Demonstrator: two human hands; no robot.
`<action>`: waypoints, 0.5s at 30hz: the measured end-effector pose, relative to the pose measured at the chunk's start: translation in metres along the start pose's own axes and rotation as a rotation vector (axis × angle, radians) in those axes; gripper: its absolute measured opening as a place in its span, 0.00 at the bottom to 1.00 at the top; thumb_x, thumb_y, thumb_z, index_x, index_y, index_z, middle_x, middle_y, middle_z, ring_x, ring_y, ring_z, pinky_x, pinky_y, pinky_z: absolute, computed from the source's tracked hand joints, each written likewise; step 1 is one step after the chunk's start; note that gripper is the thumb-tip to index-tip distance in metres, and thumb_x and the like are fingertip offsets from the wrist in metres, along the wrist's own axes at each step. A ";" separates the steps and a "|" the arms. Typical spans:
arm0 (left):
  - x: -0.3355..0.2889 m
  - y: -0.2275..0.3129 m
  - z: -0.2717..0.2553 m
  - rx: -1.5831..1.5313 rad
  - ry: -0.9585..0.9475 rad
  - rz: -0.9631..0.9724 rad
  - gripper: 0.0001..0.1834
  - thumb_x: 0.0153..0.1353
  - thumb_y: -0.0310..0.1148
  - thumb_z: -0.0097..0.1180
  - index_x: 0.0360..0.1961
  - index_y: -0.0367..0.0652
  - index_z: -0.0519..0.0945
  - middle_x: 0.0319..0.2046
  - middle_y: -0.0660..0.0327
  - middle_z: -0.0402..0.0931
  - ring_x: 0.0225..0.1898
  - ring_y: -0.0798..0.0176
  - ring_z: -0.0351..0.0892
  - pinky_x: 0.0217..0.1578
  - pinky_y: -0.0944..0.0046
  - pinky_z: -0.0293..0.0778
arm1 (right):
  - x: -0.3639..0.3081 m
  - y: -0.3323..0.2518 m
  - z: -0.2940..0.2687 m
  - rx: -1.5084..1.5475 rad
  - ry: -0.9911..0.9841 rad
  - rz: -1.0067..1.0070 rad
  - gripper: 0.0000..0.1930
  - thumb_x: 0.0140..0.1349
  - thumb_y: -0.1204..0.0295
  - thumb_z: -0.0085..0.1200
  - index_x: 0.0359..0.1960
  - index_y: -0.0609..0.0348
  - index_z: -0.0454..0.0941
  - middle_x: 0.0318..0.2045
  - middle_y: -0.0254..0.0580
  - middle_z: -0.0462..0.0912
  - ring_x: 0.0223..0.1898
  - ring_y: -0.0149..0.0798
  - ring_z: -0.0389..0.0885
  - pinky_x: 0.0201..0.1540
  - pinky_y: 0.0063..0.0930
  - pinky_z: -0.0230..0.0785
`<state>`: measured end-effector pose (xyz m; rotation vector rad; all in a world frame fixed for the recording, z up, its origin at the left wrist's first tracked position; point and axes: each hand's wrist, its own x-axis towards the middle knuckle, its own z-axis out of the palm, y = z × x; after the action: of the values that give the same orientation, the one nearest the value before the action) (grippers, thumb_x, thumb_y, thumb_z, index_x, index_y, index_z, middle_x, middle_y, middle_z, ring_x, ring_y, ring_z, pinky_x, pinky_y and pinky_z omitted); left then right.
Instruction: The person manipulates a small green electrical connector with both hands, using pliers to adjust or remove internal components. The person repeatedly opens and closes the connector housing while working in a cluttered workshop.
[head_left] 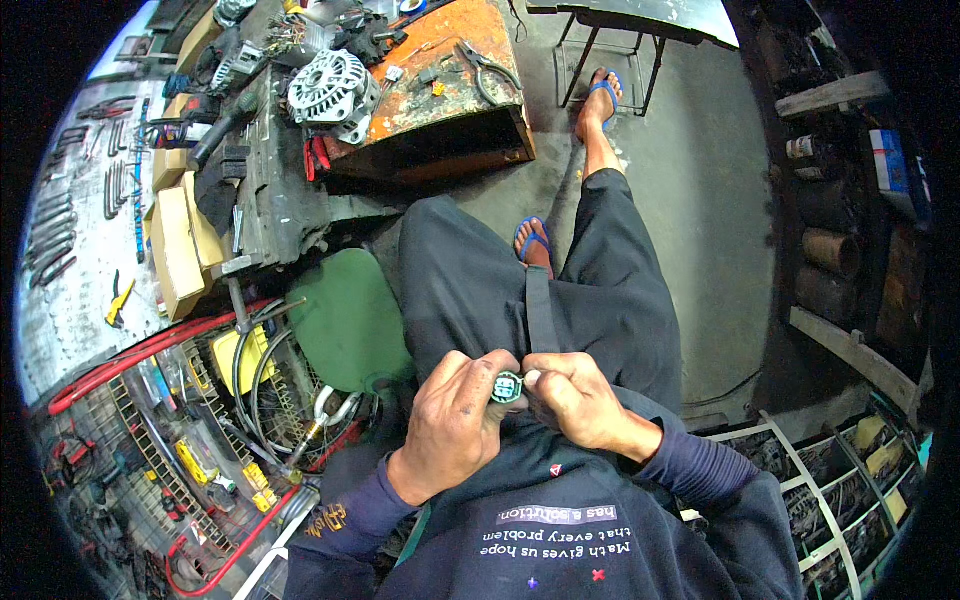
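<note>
In front of my belly, over my lap, I hold a small round electrical connector [507, 387] with a dark rim and a pale green slotted face turned up. My left hand [448, 415] is closed around its left side, fingers curled and thumb hidden in part. Fingers pinched, my right hand [585, 405] meets the connector's right edge, its thumb tip right beside the face. Whatever lies under the right fingers is hidden. A dark strap [541, 315] hangs over my lap just beyond the hands.
An alternator [330, 90] and open pliers [483, 75] lie on the worn orange bench [440, 40] ahead left. A green stool seat [350, 320] stands by my left leg. Wire racks of tools [190, 460] fill the lower left; shelves [850, 250] line the right.
</note>
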<state>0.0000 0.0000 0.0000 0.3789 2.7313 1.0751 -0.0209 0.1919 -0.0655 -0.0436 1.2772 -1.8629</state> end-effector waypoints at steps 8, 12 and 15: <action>0.010 0.012 -0.007 -0.031 0.079 -0.005 0.17 0.59 0.28 0.68 0.48 0.35 0.78 0.36 0.53 0.80 0.36 0.49 0.77 0.39 0.55 0.74 | -0.012 -0.024 0.005 -0.221 0.174 -0.186 0.14 0.70 0.69 0.51 0.28 0.64 0.69 0.18 0.49 0.66 0.18 0.44 0.69 0.25 0.40 0.63; 0.007 0.018 -0.002 -0.119 0.194 -0.212 0.17 0.64 0.35 0.66 0.47 0.34 0.78 0.38 0.51 0.80 0.37 0.46 0.81 0.42 0.56 0.76 | -0.022 -0.036 0.004 -0.743 0.460 -0.630 0.14 0.67 0.73 0.55 0.23 0.60 0.67 0.16 0.45 0.65 0.14 0.50 0.67 0.19 0.41 0.61; 0.009 0.007 -0.025 0.079 0.193 -0.227 0.18 0.64 0.37 0.66 0.47 0.34 0.79 0.38 0.51 0.78 0.41 0.43 0.78 0.44 0.51 0.74 | -0.039 -0.052 -0.011 -0.576 0.561 -0.323 0.13 0.68 0.74 0.54 0.25 0.63 0.70 0.16 0.43 0.67 0.14 0.46 0.70 0.20 0.38 0.62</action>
<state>-0.0138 -0.0082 0.0224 -0.0273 2.9021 0.9922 -0.0335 0.2317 -0.0145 -0.0366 2.2860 -1.7628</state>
